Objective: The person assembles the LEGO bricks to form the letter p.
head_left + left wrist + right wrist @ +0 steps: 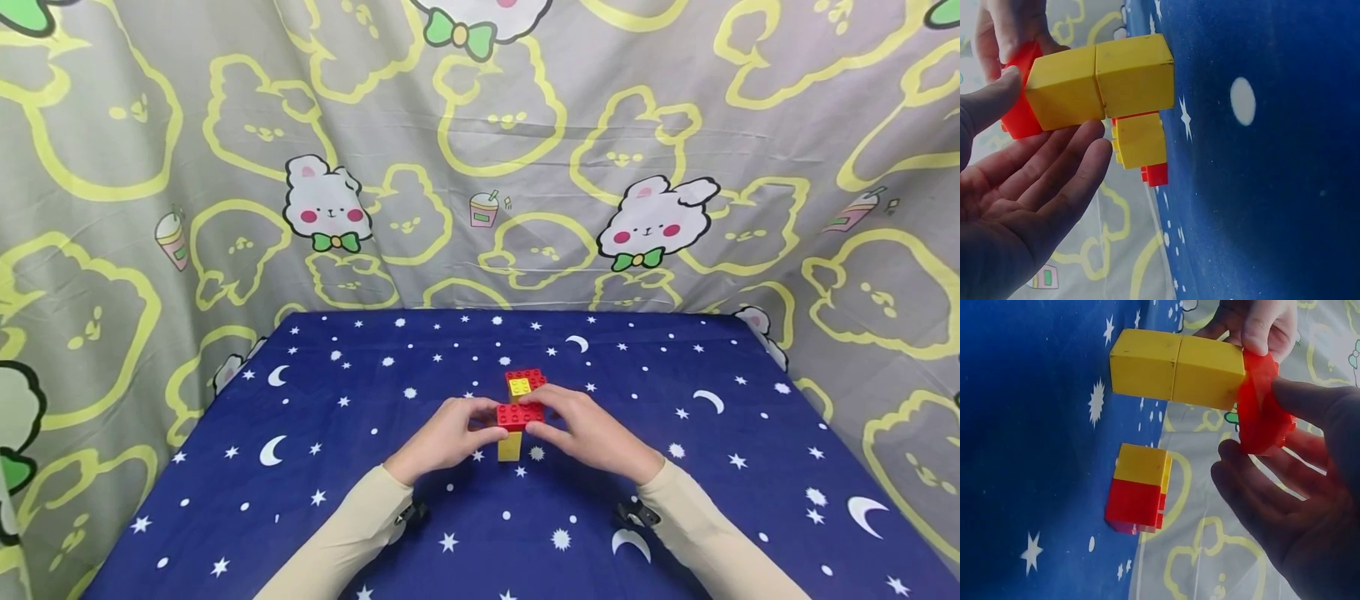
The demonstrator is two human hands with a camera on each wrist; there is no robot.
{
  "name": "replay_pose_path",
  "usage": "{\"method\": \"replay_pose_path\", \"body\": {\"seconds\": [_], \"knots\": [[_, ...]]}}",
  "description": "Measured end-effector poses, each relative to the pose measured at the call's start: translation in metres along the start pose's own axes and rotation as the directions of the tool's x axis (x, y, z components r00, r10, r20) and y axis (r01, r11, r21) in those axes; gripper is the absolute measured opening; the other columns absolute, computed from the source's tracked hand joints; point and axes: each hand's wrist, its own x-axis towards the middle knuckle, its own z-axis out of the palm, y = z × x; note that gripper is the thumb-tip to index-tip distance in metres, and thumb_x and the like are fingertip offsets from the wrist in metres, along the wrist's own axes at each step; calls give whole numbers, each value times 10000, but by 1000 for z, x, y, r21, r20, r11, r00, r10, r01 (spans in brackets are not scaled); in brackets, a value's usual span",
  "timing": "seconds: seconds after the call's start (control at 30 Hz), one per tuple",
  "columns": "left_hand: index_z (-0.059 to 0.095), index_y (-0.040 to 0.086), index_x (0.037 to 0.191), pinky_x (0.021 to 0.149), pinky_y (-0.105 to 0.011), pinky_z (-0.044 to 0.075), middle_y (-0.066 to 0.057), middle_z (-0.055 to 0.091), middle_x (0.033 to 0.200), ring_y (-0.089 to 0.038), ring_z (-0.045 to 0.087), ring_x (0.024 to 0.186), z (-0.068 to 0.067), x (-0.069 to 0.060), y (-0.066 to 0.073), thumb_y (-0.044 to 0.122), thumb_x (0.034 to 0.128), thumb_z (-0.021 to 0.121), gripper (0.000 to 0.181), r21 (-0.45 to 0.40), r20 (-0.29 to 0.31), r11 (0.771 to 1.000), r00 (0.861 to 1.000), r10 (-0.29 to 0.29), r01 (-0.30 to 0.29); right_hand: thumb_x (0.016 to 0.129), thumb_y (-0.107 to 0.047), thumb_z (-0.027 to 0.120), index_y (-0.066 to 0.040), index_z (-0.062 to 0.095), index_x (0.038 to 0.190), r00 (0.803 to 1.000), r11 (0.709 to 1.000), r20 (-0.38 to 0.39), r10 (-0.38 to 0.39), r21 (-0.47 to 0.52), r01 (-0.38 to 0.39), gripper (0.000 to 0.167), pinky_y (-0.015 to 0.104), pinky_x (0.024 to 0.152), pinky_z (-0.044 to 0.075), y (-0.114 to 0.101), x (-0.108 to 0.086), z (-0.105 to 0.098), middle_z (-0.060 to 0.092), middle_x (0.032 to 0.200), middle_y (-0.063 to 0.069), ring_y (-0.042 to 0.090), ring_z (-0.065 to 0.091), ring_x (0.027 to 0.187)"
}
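A red building block [520,414] lies across the top of a stack of two yellow blocks [1100,78], jutting out to the right in the head view. My left hand [448,435] pinches its left end, thumb in front and fingers behind. At the right end my right hand [591,431] holds the same red block between thumb and fingers. The lower yellow block stands on the cloth. Just behind, a smaller yellow block [1141,464] sits beside red blocks [1134,503]; the right fingers partly hide this group in the head view.
A dark blue cloth [337,533] with white stars and moons covers the table. Behind it hangs a grey curtain [525,142] with yellow outlines and bear figures. Each wrist carries a small black camera strap, seen below the left sleeve [360,508] and the right sleeve [697,517].
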Motion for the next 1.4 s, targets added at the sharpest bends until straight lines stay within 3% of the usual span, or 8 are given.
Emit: {"method": "replay_pose_path", "body": {"seconds": [0.23, 0.57, 1.07, 1.4], "knots": [[722, 87, 1201, 850, -258, 593, 0, 746, 1035, -87, 683, 891, 0, 0, 0, 275, 963, 731, 304, -8, -3, 1000, 1000, -10, 10, 941, -270, 761, -164, 645, 1301, 1000, 994, 14, 25, 104, -27, 392, 280, 866, 596, 1, 2, 5, 698, 1166, -21, 112, 687, 945], [722, 90, 1209, 864, -276, 596, -1, 750, 1044, -94, 691, 905, -1, 1, 0, 270, 960, 734, 307, -12, -3, 1000, 1000, 11, -11, 931, -254, 772, -154, 665, 1258, 1000, 994, -31, -3, 108, 6, 358, 278, 761, 595, 3, 3, 9, 711, 1092, -22, 108, 675, 849], [717, 82, 1231, 853, -271, 598, -13, 755, 1050, -101, 694, 909, 1, 1, -2, 276, 957, 737, 337, -23, -6, 1000, 1000, 1, -1, 906, -288, 796, -159, 652, 1233, 999, 995, 6, 51, 81, -52, 380, 334, 754, 595, 1, 4, 6, 718, 1046, -32, 102, 640, 846], [713, 85, 1235, 841, -259, 598, -8, 751, 1057, -91, 694, 909, 2, 1, -3, 285, 956, 739, 344, -24, 1, 1000, 1000, 0, 0, 905, -279, 797, -162, 661, 1241, 998, 994, 20, 61, 91, -62, 380, 260, 719, 570, -1, 4, 4, 721, 1043, -27, 114, 640, 835]]}}
